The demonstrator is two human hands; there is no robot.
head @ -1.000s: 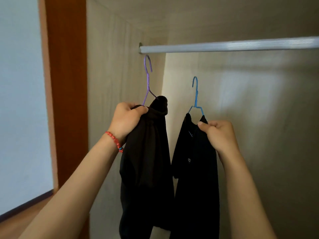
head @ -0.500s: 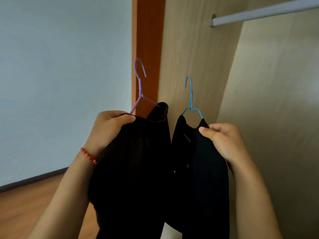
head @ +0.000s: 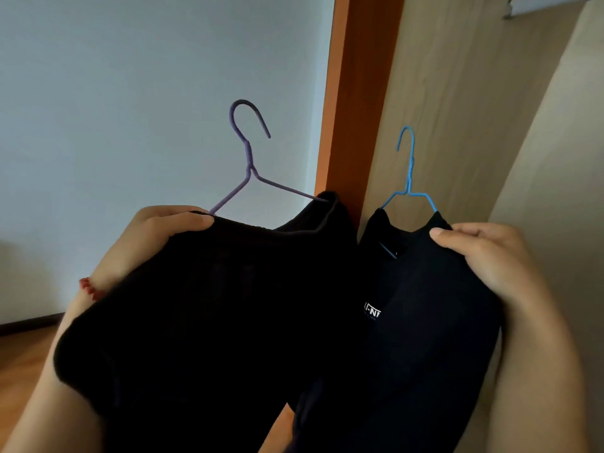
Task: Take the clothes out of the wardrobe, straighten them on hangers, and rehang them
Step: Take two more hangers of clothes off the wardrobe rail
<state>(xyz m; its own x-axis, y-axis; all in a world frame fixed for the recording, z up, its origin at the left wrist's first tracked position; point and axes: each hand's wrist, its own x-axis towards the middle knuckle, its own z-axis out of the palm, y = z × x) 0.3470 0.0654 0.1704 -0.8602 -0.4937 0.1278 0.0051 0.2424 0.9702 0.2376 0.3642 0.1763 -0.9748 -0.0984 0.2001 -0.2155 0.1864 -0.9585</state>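
Nearest, two bare forearms rise from the bottom corners. The left hand (head: 153,243) is closed over the near shoulder of a black knit garment (head: 209,322), thumb pressed on top of the cloth where the wire enters it; a red bead bracelet (head: 90,289) shows at that wrist. The right hand (head: 490,259) is closed the same way on the right shoulder of a second black garment (head: 425,338), which carries a small white printed label (head: 372,313) partly folded out of sight. The two garments hang side by side and touch along their inner edges.

Above the cloth, the purple hanger (head: 248,158) stands up from the left garment, hook free in the air and leaning a little left. The blue hanger (head: 408,171) rises from the right garment's neck, hook also free.

Farther off are a pale wall (head: 130,93) on the left, the wardrobe's orange edge (head: 356,109) in the middle, its light wood panels (head: 457,93) to the right, and the end of the rail (head: 555,3) at top right, well apart from both hooks. Wooden floor (head: 23,361) shows at lower left.
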